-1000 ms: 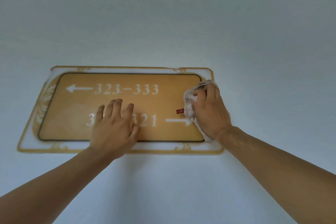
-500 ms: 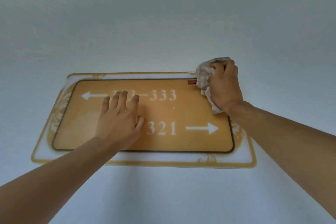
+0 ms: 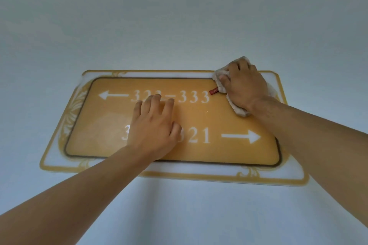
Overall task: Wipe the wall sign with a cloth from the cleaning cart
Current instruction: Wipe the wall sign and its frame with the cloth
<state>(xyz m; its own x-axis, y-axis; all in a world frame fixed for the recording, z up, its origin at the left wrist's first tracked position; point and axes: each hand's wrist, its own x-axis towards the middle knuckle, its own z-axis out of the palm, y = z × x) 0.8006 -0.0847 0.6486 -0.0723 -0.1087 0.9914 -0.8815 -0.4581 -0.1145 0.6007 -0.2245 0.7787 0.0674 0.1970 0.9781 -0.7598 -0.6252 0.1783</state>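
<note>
An orange wall sign (image 3: 229, 113) with white numbers, two arrows and a gold-trimmed pale border hangs on the white wall. My right hand (image 3: 246, 85) presses a bunched off-white cloth (image 3: 220, 77) with a small red tag against the sign's upper right corner. My left hand (image 3: 154, 123) lies flat on the middle of the sign, fingers spread, covering part of both rows of numbers.
Plain white wall (image 3: 179, 16) surrounds the sign on all sides. Both of my bare forearms reach up from the bottom of the view. The cleaning cart is not in view.
My right hand carried the cloth from the sign's right side by the lower arrow up to its top right corner. My left hand slid slightly upward on the sign.
</note>
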